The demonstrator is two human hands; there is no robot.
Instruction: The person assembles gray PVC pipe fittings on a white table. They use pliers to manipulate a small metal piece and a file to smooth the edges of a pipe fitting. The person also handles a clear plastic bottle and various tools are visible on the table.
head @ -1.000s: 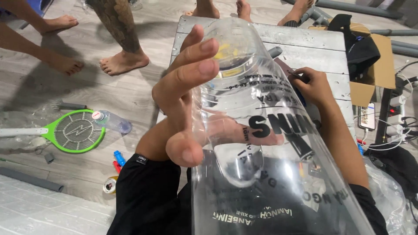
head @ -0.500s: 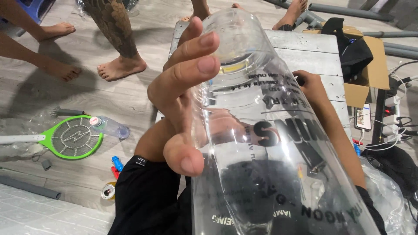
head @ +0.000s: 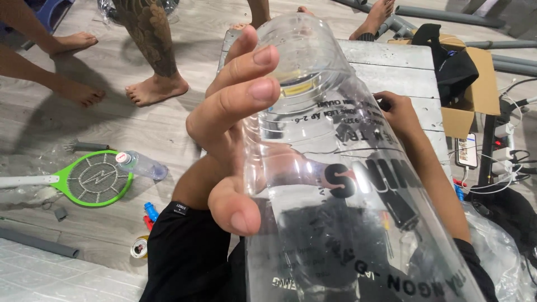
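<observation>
You've got that big clear plastic bottle (head: 347,184) held right up close to your face, neck pointing away from you toward the far side, body filling most of the right half of the view above the grey wooden table (head: 403,67). Your left hand (head: 235,140) is wrapped on its left wall, fingers (head: 251,89) curled over the top and thumb pressed lower on the near side, so it's properly grasping it. Your right hand (head: 400,112) sits along the far right side, touching the bottle near its shoulder, but the plastic blurs it, so I can't tell if it's gripping or just resting there. Handling-wise, I'd guess it's empty and light, thin-walled, so it'll flex and dent if you squeeze the middle, and that smooth surface looks kinda slippery. The stiffer spots should be the shoulder and neck, so grab there or cradle it with both palms spread wide. Off on the floor to the left there's a green racket-shaped bug zapper (head: 92,179) with a small water bottle (head: 140,165) beside it, and a cardboard box (head: 475,89) far right, all well apart from your hands.
</observation>
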